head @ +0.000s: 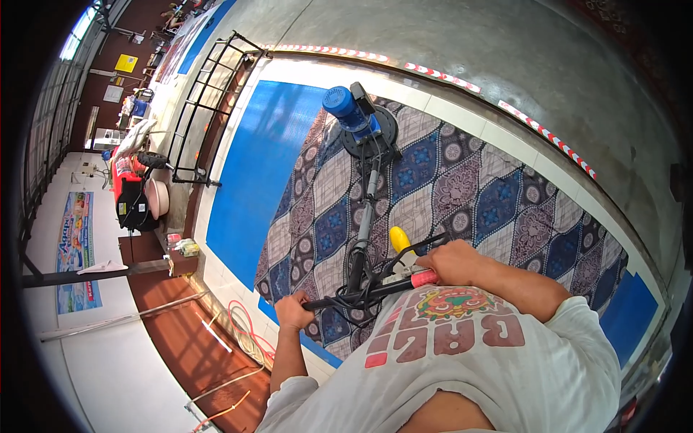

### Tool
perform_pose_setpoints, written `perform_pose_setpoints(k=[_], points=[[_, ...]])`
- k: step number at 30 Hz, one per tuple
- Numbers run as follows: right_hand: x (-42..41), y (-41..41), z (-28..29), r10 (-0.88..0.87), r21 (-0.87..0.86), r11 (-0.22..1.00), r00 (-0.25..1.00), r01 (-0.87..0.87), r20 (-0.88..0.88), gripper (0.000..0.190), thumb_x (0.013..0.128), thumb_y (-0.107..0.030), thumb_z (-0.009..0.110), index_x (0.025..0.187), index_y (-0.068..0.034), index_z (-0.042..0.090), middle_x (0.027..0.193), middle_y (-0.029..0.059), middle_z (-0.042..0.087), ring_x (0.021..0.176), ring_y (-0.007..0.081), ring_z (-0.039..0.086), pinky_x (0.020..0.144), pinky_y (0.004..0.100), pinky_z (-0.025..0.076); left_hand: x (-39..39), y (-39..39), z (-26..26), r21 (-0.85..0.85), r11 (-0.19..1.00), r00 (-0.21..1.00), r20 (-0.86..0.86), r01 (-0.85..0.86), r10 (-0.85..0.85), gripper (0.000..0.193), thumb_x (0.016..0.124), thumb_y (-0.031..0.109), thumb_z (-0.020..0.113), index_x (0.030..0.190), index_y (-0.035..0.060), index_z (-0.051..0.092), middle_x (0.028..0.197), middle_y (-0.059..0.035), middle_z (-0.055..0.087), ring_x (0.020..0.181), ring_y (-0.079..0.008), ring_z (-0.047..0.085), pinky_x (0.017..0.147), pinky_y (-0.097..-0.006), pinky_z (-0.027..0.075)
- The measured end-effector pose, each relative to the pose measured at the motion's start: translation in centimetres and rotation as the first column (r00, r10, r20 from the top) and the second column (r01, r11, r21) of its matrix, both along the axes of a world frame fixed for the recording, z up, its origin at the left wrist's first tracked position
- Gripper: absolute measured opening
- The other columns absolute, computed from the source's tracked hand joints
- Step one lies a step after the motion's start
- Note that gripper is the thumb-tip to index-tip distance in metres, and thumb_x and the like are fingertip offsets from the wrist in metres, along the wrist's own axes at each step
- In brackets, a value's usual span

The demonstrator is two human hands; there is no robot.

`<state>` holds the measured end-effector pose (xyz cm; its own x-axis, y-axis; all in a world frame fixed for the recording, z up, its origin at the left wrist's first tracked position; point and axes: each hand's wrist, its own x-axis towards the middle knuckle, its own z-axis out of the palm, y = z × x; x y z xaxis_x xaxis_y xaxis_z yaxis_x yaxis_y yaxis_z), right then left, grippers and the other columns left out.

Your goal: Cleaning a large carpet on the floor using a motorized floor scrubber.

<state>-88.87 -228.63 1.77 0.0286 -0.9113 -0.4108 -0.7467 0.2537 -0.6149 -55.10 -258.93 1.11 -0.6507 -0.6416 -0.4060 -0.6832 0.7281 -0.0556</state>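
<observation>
A rotary floor scrubber with a blue motor [341,103] and a round black base [387,130] stands on a patterned carpet [400,200]. Its grey pole [367,208] slopes back to a black handlebar [346,299] close before my body. My left hand [293,310] is wrapped around the bar's left end. At the other end my right hand [453,262] grips the bar by a red grip [424,278], beside a dark lever [433,239]. A black cable [354,270] is looped around the pole and bar. Beyond my right hand shows the toe of a yellow boot [400,238].
Blue sheeting [260,151] lies under the carpet, bordered by white tiles [460,119]. A black metal rack [200,113] stands at the upper left. Nearby are a red and black machine [130,195] and a basin [157,197]. Hoses [246,335] lie along the left wall.
</observation>
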Motion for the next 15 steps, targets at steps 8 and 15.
perform_pose_setpoints(k=[8,15], points=[[0.3,-3.4,-4.0,-0.277,0.067,0.959,0.959,0.274,0.049,0.054,0.072,-0.023,0.073,0.124,-0.017,0.062,0.102,0.0135,0.071,0.094,0.0342,0.068,0.077,0.0454,0.054,-7.8,-9.3,-2.8,0.010,0.989,0.987,0.073,0.145,-0.145,0.013,0.063,0.022,0.069,0.075,0.0202,0.068,0.073,-0.0074,0.070,0.071,-0.0316,0.068,0.065,-0.0434,0.052],[0.6,-7.5,-6.7,-0.294,0.121,0.950,0.956,0.289,0.023,0.059,0.072,-0.027,0.072,0.129,-0.018,0.060,0.109,0.0136,0.070,0.097,0.0339,0.067,0.079,0.0453,0.054,-10.0,-14.1,-4.0,-0.010,0.976,0.966,0.142,0.218,-0.215,0.016,0.063,0.025,0.069,0.078,0.0206,0.068,0.073,-0.0073,0.069,0.071,-0.0301,0.069,0.062,-0.0452,0.052]])
